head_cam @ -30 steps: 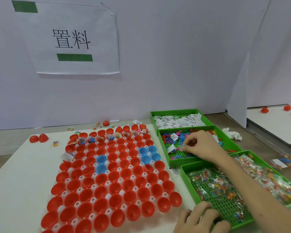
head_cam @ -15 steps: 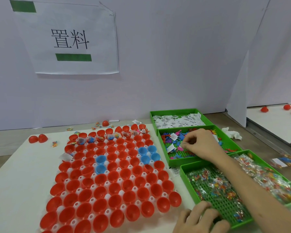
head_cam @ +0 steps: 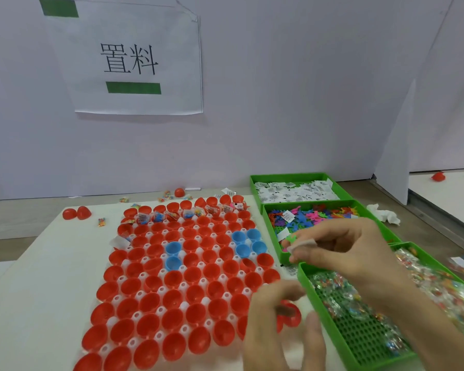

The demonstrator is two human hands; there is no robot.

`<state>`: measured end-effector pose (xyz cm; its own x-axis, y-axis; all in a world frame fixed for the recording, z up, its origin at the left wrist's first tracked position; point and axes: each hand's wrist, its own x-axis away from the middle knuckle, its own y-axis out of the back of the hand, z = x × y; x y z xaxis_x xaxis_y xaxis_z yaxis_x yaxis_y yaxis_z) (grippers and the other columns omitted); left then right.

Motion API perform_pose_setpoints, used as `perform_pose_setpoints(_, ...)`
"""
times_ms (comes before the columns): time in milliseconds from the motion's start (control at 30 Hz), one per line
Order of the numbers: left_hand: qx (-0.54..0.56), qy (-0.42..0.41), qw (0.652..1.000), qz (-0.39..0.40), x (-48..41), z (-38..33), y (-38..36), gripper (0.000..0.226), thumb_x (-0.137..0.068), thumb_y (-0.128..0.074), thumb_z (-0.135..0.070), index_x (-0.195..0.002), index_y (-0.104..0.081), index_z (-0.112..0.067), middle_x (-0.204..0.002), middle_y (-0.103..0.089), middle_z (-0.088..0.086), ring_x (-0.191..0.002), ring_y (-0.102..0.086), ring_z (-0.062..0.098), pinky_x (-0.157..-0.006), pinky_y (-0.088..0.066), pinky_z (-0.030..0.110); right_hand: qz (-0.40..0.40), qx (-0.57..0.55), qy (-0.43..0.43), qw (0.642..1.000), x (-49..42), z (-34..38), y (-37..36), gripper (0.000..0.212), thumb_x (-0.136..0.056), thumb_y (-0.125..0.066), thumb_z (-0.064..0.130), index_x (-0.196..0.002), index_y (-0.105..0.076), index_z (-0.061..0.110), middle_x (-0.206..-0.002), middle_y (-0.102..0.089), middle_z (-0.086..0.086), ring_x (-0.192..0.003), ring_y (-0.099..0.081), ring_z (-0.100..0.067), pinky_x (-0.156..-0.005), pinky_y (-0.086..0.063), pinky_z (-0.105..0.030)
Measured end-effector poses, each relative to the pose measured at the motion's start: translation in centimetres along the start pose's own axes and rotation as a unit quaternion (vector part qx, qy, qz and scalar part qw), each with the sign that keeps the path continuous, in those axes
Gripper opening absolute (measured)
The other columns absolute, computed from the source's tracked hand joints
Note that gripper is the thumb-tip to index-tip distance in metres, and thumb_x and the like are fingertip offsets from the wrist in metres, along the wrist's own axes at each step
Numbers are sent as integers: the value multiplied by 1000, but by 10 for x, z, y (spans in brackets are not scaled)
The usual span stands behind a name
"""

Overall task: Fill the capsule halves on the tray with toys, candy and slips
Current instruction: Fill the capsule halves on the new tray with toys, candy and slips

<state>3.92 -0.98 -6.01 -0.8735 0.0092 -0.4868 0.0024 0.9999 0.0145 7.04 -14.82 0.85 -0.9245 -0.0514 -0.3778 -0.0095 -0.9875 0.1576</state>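
Observation:
A white tray point(head_cam: 182, 306) holds rows of red capsule halves point(head_cam: 172, 282) and several blue halves point(head_cam: 248, 239). Only the far row point(head_cam: 158, 216) holds toys, candy and slips. To the right stand three green bins: slips point(head_cam: 295, 192), small coloured toys point(head_cam: 311, 215) and candy packs point(head_cam: 332, 295). My right hand point(head_cam: 340, 250) hovers over the toy bin's near edge, pinching a small green toy point(head_cam: 291, 239) and something white. My left hand point(head_cam: 279, 330) is blurred over the tray's near right corner, fingers curved around a red half point(head_cam: 291, 315); whether it grips it is unclear.
Two loose red halves point(head_cam: 77, 213) and a candy pack point(head_cam: 101, 222) lie left of the tray, another red half point(head_cam: 179, 192) behind it. A crumpled tissue point(head_cam: 383, 214) lies right of the bins. A paper sign point(head_cam: 134, 57) hangs on the wall; a white partition point(head_cam: 394, 145) stands at right.
My right hand lifted from the toy bin toward me with a green toy. My left hand moved from the candy bin's front edge to the tray's near right corner.

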Motion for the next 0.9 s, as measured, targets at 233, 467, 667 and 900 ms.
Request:
perform_pose_setpoints(233,177,106,977,-52,-14,1,12,13,-79,-75,-11,-91,-72,-16,-82,-75,10,-73,-73,22,-66,-58,24,-40,40,57,997,20,-19,-19,17,-67,-83,17,-78,-82,29,-83,-78,1,-87,-75,-16,-80,-58,-26)
perform_pose_setpoints(467,272,174,946,-11,-21,1,23,12,-79,-76,-19,-91,-77,-16,-93,-76,14,-89,-74,28,-72,-59,27,-92,189,150,966,24,-16,-25,17,-75,-80,17,-89,-79,27,-88,-76,17,-86,-73,-10,-76,-57,-32)
perform_pose_setpoints(667,313,205,927,-2,-22,2,25,19,-72,-70,-13,-89,-77,-13,-92,-75,18,-88,-74,28,-71,-58,26,-95,182,149,967,26,-15,-30,17,-78,-80,15,-92,-78,24,-90,-76,16,-88,-73,-10,-77,-58,-30)
perform_pose_setpoints(900,241,156,958,5,-25,4,32,23,-68,-72,-20,-89,-80,-18,-92,-76,10,-83,-73,19,-69,-56,20,-19,137,91,986,25,-14,-30,27,-83,-79,8,-85,-65,31,-101,-76,10,-100,-71,-15,-83,-56,-34)
